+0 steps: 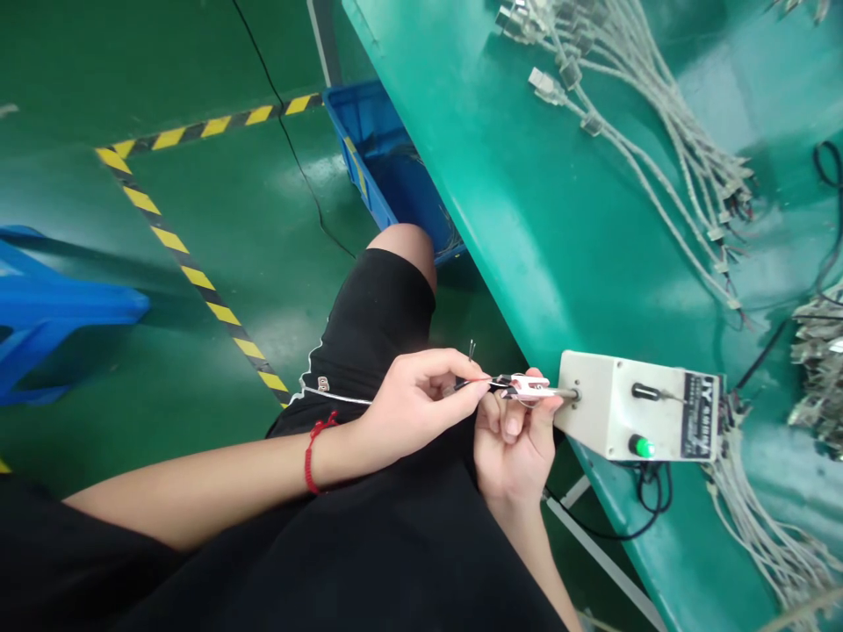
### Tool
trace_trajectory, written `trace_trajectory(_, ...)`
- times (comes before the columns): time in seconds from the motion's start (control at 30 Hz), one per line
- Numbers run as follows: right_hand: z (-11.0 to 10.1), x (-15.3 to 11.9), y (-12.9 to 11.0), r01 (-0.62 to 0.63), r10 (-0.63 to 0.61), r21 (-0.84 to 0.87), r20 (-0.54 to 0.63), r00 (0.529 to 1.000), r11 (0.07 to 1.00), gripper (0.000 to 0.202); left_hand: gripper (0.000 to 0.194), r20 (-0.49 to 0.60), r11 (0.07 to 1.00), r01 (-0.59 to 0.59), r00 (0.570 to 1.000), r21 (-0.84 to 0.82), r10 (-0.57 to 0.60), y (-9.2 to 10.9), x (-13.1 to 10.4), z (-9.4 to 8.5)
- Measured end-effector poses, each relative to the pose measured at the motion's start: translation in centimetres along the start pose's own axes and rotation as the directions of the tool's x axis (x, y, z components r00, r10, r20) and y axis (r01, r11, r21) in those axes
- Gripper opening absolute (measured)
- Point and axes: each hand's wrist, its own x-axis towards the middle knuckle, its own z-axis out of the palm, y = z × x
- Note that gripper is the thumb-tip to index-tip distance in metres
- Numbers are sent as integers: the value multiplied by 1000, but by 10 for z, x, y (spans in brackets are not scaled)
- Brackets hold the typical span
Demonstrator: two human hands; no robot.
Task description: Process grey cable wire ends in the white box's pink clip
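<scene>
Thin dark and reddish wires (495,382) are pinched between the thumb and index finger of my left hand (421,399), which wears a red string bracelet (312,456). My right hand (517,448) has its fingers closed around a small whitish-pink piece (529,386) at the end of a metal shaft (565,395). That shaft sticks out of a cream-coloured machine box (596,404) with a lit green button (642,446). The fingertips of both hands are close together, and they partly cover the small piece and the wires.
Bundles of pale cables (659,114) lie on the green table (500,158), with more cables (764,527) beyond the box. A blue crate (375,189) stands under the table edge. Blue plastic legs (72,294) and striped tape (181,250) are on the left.
</scene>
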Motion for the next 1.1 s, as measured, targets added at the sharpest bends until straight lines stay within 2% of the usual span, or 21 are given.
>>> trace_trajectory(0.5,-6,1,2,9,-8,-94,16,1000,995,31,10,38,979,-74,997,189,68,1,1,0)
trace_trajectory(0.77,-6,1,3,11,-9,-46,54,999,999,30,11,32,975,-63,998,215,57,0,0,0)
trace_trajectory(1.1,-8,1,4,25,-20,-77,60,998,997,34,11,24,969,-63,998,240,59,3,1,2)
